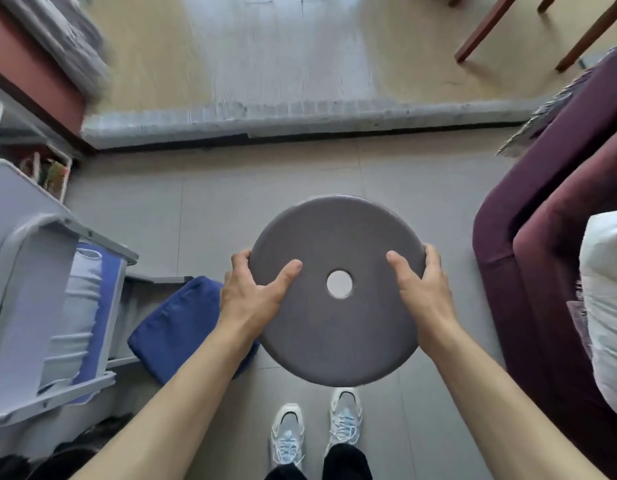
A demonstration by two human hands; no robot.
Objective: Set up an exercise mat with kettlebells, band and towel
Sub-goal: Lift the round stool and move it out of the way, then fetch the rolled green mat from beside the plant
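Observation:
I hold a round grey disc [335, 327] with a small hole in its middle, flat in front of me above the floor. My left hand [251, 289] grips its left rim, thumb on top and fingers under the edge. My right hand [421, 282] grips the right rim the same way. A folded blue towel [175, 323] lies on the floor to the left, partly hidden by my left forearm. A long grey mat [300, 116] stretches across the floor ahead. No kettlebells or band show in view.
A grey rack [40, 271] holding a pale roll stands at the left. A purple sofa [542, 237] with a white cushion fills the right side. Wooden chair legs [484, 29] stand at the back right. My shoes [314, 427] are on grey tiles below the disc.

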